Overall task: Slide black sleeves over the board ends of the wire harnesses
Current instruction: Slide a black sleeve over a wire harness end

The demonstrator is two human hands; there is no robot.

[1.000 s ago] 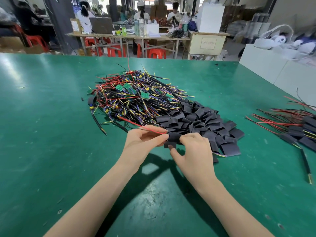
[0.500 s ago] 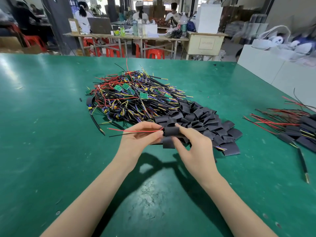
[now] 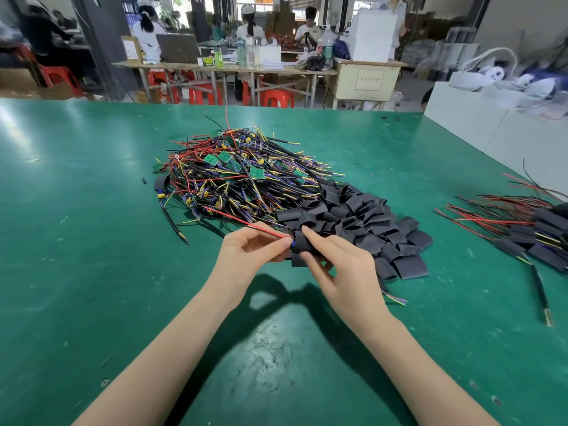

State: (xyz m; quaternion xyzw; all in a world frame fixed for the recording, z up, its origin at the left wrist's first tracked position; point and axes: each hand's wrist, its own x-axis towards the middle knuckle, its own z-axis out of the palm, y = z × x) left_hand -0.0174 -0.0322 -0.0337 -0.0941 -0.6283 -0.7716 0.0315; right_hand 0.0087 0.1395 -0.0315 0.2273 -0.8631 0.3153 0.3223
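Head cam, looking down at two bare forearms over a green table point(image 3: 92, 241). Left hand point(image 3: 249, 250) pinches a red wire point(image 3: 246, 223) near its end, thumb and fingers clamped on it. Right hand point(image 3: 341, 269) pinches a black sleeve point(image 3: 302, 242) between thumb and forefinger, held right at the wire's end; a bit of blue shows at the sleeve's mouth. Step in hand, by my read: threading the sleeve onto the harness end. Next move prob. needs the sleeve mouth kept open and pushed along toward the left hand.

Behind the hands, a tangled harness pile point(image 3: 233, 179) w/ small green boards, touching a heap of loose sleeves point(image 3: 368, 229). Far right, a done batch point(image 3: 528, 229), well apart. Room: workshop, people seated at far benches point(image 3: 246, 69), red stools, white boxes at right.
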